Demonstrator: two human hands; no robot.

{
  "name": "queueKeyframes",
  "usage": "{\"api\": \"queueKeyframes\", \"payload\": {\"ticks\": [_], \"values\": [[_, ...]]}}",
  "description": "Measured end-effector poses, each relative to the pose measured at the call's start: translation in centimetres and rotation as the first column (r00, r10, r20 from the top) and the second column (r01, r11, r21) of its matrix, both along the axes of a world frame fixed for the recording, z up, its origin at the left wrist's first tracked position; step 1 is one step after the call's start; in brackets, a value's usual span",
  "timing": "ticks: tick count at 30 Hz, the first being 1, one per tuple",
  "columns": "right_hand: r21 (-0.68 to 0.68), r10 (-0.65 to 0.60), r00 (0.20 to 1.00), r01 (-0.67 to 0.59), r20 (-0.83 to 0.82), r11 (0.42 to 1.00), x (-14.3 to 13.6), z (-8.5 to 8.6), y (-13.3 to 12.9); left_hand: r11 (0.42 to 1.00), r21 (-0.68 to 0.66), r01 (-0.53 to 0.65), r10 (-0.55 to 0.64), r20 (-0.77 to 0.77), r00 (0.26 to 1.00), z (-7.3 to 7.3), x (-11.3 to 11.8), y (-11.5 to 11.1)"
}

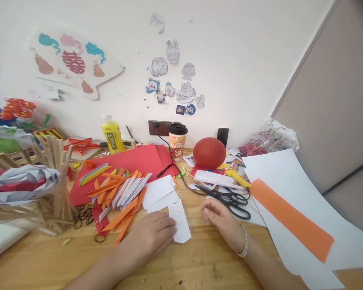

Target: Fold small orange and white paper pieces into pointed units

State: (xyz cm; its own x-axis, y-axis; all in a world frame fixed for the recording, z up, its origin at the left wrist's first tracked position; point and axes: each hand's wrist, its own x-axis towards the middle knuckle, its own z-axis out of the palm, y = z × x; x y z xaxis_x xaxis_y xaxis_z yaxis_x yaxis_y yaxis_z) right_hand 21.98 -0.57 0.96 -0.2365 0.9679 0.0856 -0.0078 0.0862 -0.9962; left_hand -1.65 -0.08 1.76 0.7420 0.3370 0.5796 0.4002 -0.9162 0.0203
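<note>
My left hand (154, 233) rests on the table with its fingers closed together over the left edge of a white paper piece (181, 225); its thumb is hidden. That paper lies flat and looks folded at its lower end. To the right, my right hand (222, 219) is held loosely curled, apart from the paper, and nothing shows in its fingers. Behind my left hand lie more white paper pieces (160, 193) and a heap of folded orange and white strips (124, 193). Black-handled scissors (230, 201) lie just beyond my right hand.
Large white sheets (278, 173) with an orange strip (293, 221) on top cover the right side. A red balloon (209, 153), a lidded cup (177, 145) and a yellow bottle (112, 135) stand at the back. Wooden sticks (59, 177) stand at left.
</note>
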Motion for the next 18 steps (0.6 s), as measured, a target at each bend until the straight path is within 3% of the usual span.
{"api": "queueKeyframes", "payload": {"ticks": [3, 6, 12, 16, 18], "values": [[0.176, 0.071, 0.949, -0.13, 0.307, 0.976, 0.1, -0.19, -0.11, 0.999, -0.034, -0.008, 0.008, 0.0, 1.0, -0.13, -0.15, -0.02], [0.289, 0.133, 0.854, -0.311, 0.503, 0.905, -0.31, -0.22, -0.21, 0.999, -0.033, 0.006, -0.007, -0.031, 1.0, -0.2, -0.15, -0.01], [0.41, 0.045, 0.797, -0.357, 0.603, 0.839, -0.85, -0.41, -0.23, 0.998, -0.032, 0.046, -0.049, -0.095, 0.994, -0.37, 0.13, 0.16], [0.481, 0.042, 0.768, -0.442, 0.639, 0.757, -0.62, -0.7, -0.19, 0.999, -0.024, 0.047, -0.049, -0.11, 0.993, -0.59, 0.15, 0.14], [0.487, 0.034, 0.757, -0.453, 0.652, 0.747, -0.59, -0.88, -0.17, 0.998, -0.027, 0.051, -0.054, -0.114, 0.992, -0.7, 0.12, 0.09]]}}
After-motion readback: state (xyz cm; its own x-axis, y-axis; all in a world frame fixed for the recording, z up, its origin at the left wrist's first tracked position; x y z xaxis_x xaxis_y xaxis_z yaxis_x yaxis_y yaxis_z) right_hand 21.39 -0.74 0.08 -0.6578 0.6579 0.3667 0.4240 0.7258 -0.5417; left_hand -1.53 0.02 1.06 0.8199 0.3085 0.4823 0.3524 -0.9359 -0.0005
